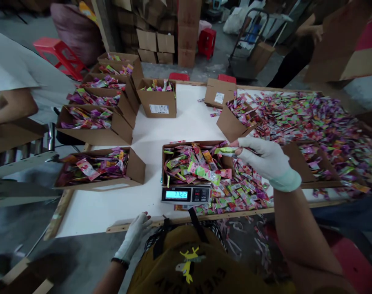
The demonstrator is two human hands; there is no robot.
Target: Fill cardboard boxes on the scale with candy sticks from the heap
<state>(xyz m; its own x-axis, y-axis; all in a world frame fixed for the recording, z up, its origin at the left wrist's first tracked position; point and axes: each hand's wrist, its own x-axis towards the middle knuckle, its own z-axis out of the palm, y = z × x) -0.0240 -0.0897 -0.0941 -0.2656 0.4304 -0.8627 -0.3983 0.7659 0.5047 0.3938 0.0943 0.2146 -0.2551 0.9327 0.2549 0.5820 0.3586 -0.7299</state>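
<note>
My right hand [262, 157], in a white glove with a green cuff, pinches a small green sachet [225, 151] just over the right rim of a cardboard box [192, 143]. That box is packed with colourful sachets and stands on a digital scale [186, 195], whose lit display shows digits near 77.22. Loose sachets [243, 188] lie heaped beside it, below my right hand. My left hand [133, 234], also gloved in white, rests at the table's near edge [133, 227] with its fingers apart and nothing in them.
Several filled cardboard boxes [95, 118] stand along the white table [186, 118], and a wide heap of sachets [308, 122] covers its right end. A person in a white shirt [17, 69] stands at left, another [302, 49] at upper right. Stacked cartons and red stools lie beyond.
</note>
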